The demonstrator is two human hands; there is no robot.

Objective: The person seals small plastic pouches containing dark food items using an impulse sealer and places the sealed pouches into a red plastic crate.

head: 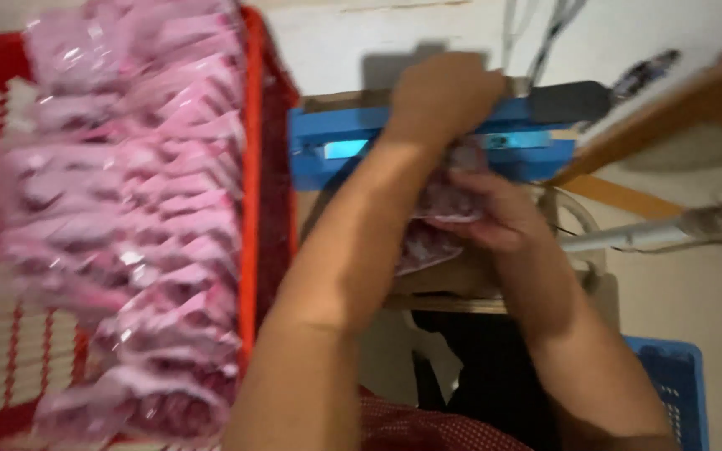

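Note:
My left hand (444,93) presses down on the top bar of a blue heat sealer (327,146), fingers closed over it. Just below the bar, my right hand (495,213) holds a clear plastic packet with pinkish-purple contents (440,200), its upper edge tucked under the bar. A second similar packet (419,246) lies under it on the wooden stand. The picture is motion-blurred.
A red plastic crate (252,167) at left is filled with several rows of pink sealed packets (144,209). A blue crate (670,376) sits at lower right. A metal rod (662,234) and a wooden beam (670,100) cross at right. Cables hang at the top.

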